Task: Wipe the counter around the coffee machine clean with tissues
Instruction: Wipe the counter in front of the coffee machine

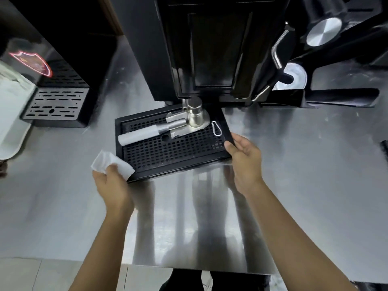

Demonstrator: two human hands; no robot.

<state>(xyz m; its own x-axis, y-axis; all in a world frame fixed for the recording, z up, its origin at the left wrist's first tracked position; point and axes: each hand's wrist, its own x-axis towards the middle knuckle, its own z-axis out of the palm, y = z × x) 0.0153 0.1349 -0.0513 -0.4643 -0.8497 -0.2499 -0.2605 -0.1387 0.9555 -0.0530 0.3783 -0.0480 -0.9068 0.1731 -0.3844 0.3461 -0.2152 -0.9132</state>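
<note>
Head view | our left hand [111, 185] pinches the folded tissue [112, 166] at the tray's [174, 148] front-left corner, above the table [294, 164] | right hand [243, 158] grips tray's right edge | we judge tissue light, soft, tear-prone: press it flat under fingers

Steel counter [294, 175] carries 1 black coffee machine [210, 49], its perforated drip tray [178, 150] lying skewed in front, 1 smaller black machine [58, 97] far left, 1 white tray [12, 127] at the left edge.
</note>
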